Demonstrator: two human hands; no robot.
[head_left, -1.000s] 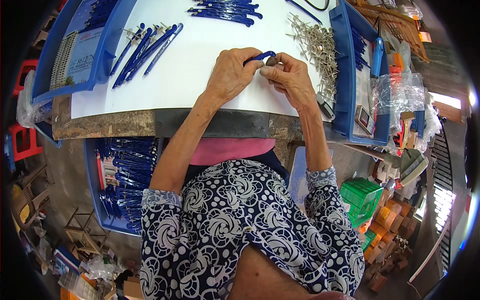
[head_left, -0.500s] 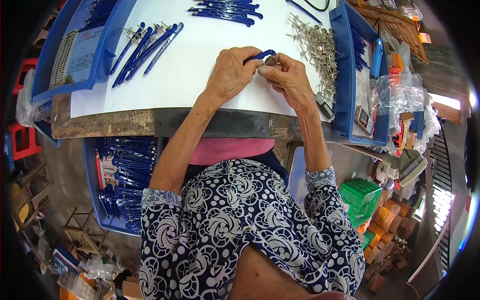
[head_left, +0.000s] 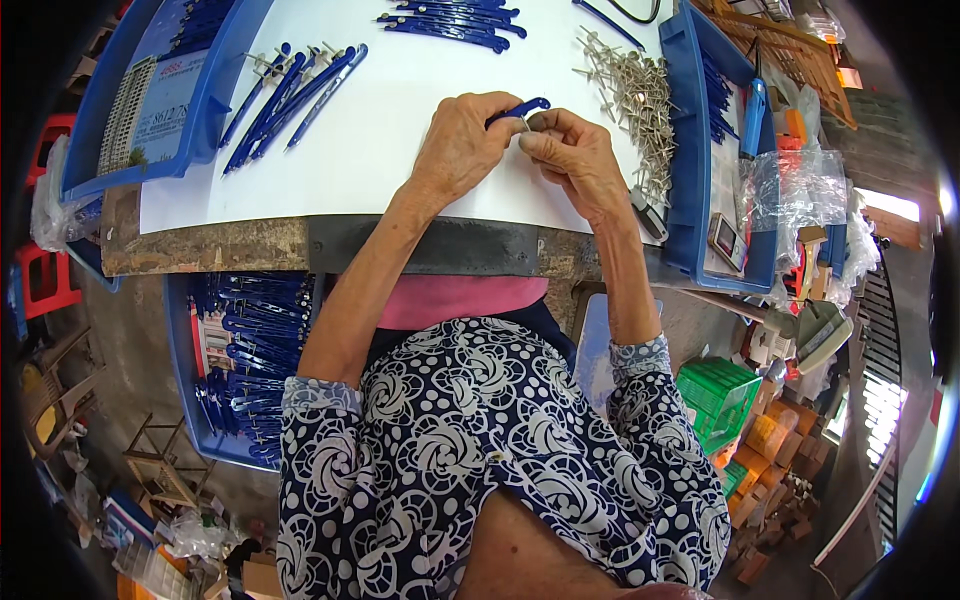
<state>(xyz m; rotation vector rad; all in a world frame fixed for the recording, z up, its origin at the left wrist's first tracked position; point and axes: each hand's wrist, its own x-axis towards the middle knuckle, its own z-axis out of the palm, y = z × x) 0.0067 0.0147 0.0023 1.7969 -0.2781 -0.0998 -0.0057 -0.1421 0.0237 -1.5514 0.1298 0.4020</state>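
Note:
My left hand [head_left: 468,145] is closed round a slim blue plastic stick [head_left: 519,112], whose rounded end sticks out past the fingers. Right beside it, my right hand [head_left: 572,150] pinches a small metal pin [head_left: 527,123] against that end; most of the pin is hidden by the fingers. To the right lies a heap of metal pins with flat round heads [head_left: 632,100]. Several blue sticks with pins in their ends [head_left: 300,100] lie on the white sheet at the left. Another row of blue sticks [head_left: 450,22] lies at the far middle.
Blue trays stand at the table's left [head_left: 205,130] and right [head_left: 690,180], both with blue sticks inside. A small device with a screen [head_left: 727,241] sits in the right tray. Below the table edge, a blue bin [head_left: 190,400] holds many more sticks. A green crate [head_left: 718,400] stands lower right.
My right fingers have shifted slightly at the end of the blue stick. My left hand and the piles stay where they were.

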